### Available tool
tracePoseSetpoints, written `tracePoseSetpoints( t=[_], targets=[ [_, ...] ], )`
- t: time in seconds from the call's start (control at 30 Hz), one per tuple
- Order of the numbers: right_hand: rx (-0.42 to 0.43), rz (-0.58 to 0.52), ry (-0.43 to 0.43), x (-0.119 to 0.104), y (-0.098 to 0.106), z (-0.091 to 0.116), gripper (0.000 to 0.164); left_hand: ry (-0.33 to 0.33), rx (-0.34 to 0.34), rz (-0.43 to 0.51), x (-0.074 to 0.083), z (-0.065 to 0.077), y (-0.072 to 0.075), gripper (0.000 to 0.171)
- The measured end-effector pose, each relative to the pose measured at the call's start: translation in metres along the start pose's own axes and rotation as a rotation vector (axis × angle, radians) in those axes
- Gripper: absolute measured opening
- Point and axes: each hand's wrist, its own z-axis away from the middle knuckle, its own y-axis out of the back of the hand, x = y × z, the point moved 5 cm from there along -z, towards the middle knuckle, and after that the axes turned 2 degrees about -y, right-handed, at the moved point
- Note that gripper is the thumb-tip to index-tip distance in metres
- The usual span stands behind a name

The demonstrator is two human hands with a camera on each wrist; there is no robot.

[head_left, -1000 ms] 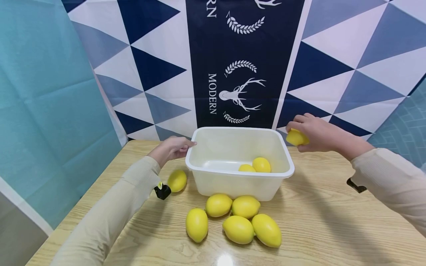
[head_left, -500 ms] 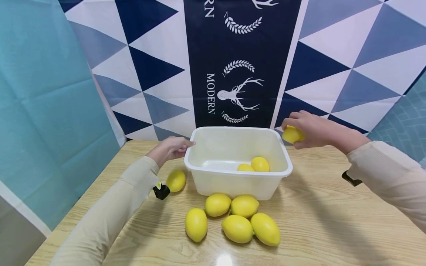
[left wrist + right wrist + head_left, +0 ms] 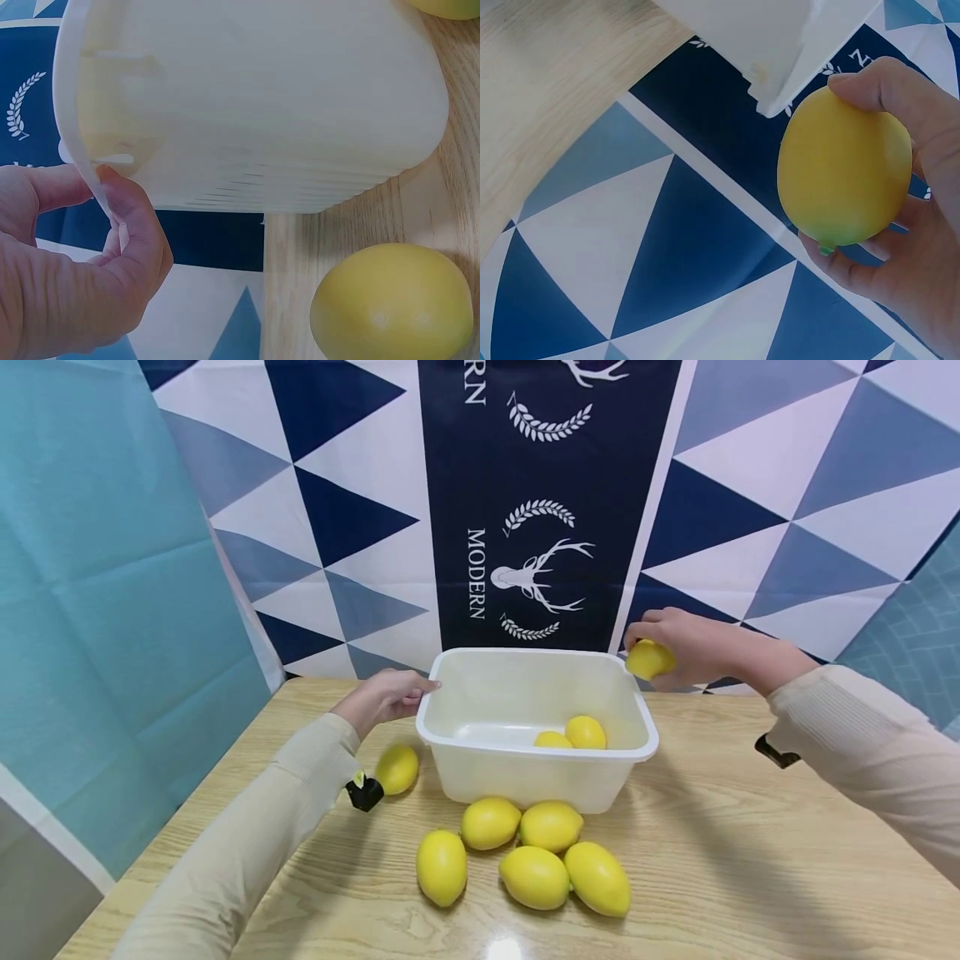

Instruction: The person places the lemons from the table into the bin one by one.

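A white plastic bin [image 3: 525, 778] stands on the table with two lemons [image 3: 586, 732] inside, toward its right end. At the bin's left rim my left hand [image 3: 387, 695] pinches the edge between thumb and fingers, as the left wrist view shows too. My right hand [image 3: 693, 647] grips another lemon [image 3: 845, 169] in the air, just beyond the bin's right rim; thumb and fingers curl round it. Several lemons [image 3: 535, 877] lie on the table in front of the bin. One more lemon [image 3: 397, 769] rests left of the bin, below my left wrist.
The wooden table [image 3: 720, 827] extends to the right and front of the bin. Directly behind it hangs a patterned cloth [image 3: 360, 527] with triangles and a deer print. A teal cloth [image 3: 112, 568] hangs along the left side.
My right hand has moved slightly left with its lemon, closer to the bin's right rim. The left hand keeps its hold on the rim, and the other lemons stay put.
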Motion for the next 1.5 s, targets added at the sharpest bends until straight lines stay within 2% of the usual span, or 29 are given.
tracePoseSetpoints(
  t=[0.53,0.87,1.13,1.5],
  targets=[
    [-0.059,-0.061,0.039,-0.015,0.006,-0.018,0.043,-0.011,0.01,0.004,0.0,0.001,-0.001,0.042],
    [-0.176,-0.087,0.016,-0.027,0.002,-0.031,0.038,0.002,0.024,-0.018,0.0,0.0,-0.002,0.043],
    [-0.216,-0.081,-0.007,-0.031,0.0,-0.044,0.037,-0.011,0.024,-0.014,0.0,0.0,-0.001,0.039],
    [-0.291,-0.082,-0.05,-0.042,-0.004,-0.058,0.037,-0.008,0.02,-0.009,0.0,0.004,0.0,0.042]
  ],
)
